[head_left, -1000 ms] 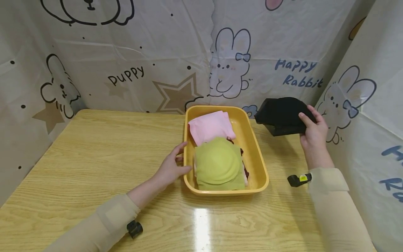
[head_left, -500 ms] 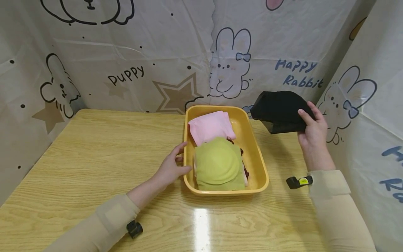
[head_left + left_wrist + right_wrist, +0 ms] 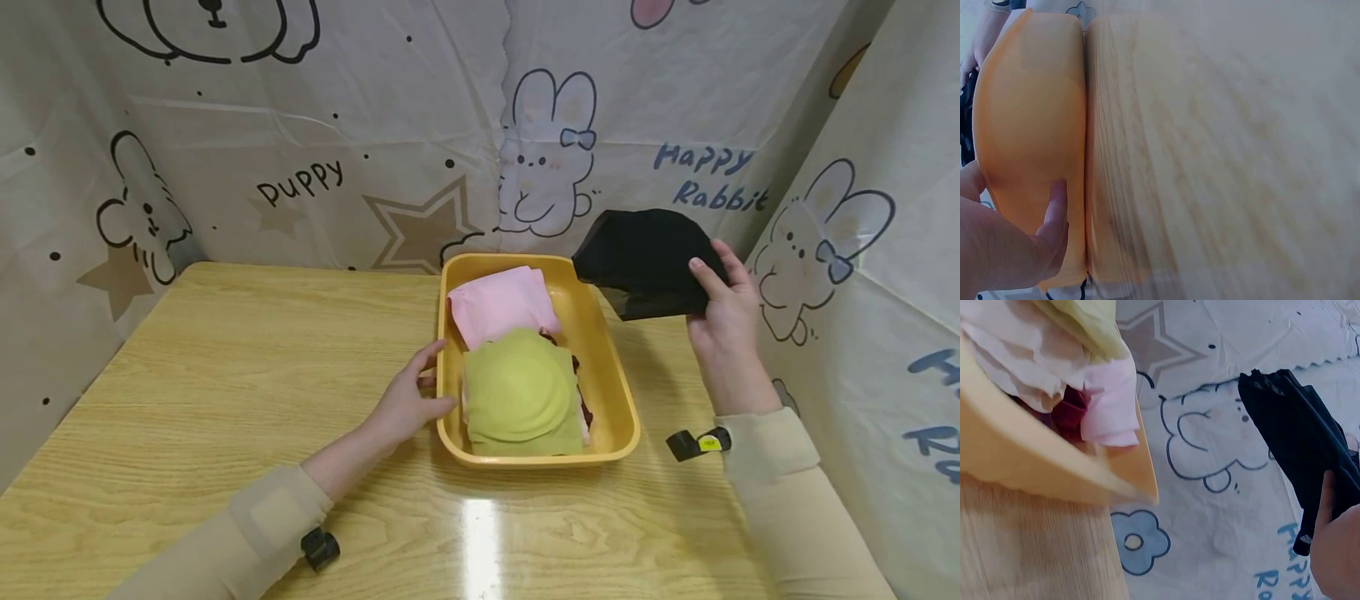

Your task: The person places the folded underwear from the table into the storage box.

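In the head view, a yellow plastic tray (image 3: 626, 421) stands on the table. Inside it lie a folded pink cloth (image 3: 502, 304) and, nearer, a folded yellow-green garment (image 3: 517, 387) with a rounded bulge. My left hand (image 3: 405, 400) rests at the tray's left side, its fingers fairly straight against the wall and rim; the left wrist view shows a finger on the outer wall (image 3: 1035, 119). My right hand (image 3: 726, 312) pinches a folded black garment (image 3: 648, 258) by its right end, thumb on top. This garment hangs above the table, its left end by the tray's back right corner.
Beneath the yellow-green garment, the right wrist view shows cream cloth (image 3: 1016, 350) and dark red fabric (image 3: 1071, 415). A printed curtain (image 3: 300, 100) stands behind and to the right of the wooden table (image 3: 262, 358).
My right hand has moved left with the black garment, which has risen slightly and come closer to the tray's back right corner. The left hand and the tray stay put.
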Motion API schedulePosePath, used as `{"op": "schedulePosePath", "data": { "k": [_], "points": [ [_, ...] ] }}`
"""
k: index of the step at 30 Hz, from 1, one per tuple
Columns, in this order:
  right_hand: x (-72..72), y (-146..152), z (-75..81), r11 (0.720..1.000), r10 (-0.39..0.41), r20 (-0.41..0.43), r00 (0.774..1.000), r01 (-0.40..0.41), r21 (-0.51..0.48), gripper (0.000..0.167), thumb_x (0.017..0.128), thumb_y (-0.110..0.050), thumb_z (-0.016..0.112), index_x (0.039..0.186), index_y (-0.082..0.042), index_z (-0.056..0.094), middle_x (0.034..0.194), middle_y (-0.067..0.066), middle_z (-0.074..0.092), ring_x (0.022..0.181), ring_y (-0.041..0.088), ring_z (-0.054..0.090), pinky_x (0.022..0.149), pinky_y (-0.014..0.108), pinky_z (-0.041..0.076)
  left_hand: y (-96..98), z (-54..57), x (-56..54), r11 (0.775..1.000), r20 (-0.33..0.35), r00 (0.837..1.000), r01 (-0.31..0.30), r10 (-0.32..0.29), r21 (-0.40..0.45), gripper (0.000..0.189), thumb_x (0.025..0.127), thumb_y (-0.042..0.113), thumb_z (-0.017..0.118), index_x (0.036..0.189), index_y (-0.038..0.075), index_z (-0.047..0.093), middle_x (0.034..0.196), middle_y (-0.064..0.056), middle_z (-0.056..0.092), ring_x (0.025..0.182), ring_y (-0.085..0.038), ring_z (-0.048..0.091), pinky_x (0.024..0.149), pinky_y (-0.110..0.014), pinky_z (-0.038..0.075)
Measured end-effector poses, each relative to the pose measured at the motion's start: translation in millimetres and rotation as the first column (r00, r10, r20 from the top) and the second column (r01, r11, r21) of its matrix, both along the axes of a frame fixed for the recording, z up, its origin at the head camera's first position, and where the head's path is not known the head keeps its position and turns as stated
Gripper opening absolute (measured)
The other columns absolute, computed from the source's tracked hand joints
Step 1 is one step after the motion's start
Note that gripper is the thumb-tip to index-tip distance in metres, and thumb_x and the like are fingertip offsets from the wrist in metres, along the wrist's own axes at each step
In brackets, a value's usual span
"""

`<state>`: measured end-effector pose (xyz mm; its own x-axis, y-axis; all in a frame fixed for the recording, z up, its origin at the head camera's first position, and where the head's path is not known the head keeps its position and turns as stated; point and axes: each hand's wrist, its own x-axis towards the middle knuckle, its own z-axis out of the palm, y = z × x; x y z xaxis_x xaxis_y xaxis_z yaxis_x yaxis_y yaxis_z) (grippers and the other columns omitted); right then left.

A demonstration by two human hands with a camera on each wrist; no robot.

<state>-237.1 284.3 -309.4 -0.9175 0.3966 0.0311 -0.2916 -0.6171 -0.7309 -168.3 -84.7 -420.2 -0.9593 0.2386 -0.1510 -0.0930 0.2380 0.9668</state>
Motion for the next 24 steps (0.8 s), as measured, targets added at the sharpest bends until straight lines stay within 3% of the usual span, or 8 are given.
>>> {"op": "schedulePosePath", "data": {
  "k": [12,24],
  "points": [
    [5.9,-26.6,0.3,1.000,0.011,-0.077,0.997,-0.012,-0.011,0.045,0.075,0.016,0.068,0.115,-0.001,0.061,0.120,0.009,0.052,0.104,0.021,0.057,0.077,0.027,0.056,0.6,0.7,3.3,1.000,-0.024,1.000,-0.017,0.017,-0.013,0.085,0.079,0.001,0.069,0.149,0.026,0.027,0.145,-0.012,0.035,0.118,-0.031,0.045,0.081,-0.033,0.054],
    [7.9,-47.2,-0.2,0.995,0.100,-0.058,0.993,-0.100,-0.011,0.040,0.078,0.013,0.067,0.114,-0.004,0.061,0.122,0.008,0.053,0.103,0.019,0.058,0.081,0.026,0.055,-0.2,2.7,4.5,1.000,-0.034,0.999,-0.008,0.007,-0.012,0.083,0.080,0.002,0.069,0.149,0.025,0.027,0.146,-0.014,0.034,0.120,-0.032,0.046,0.082,-0.033,0.053]
  ]
}}
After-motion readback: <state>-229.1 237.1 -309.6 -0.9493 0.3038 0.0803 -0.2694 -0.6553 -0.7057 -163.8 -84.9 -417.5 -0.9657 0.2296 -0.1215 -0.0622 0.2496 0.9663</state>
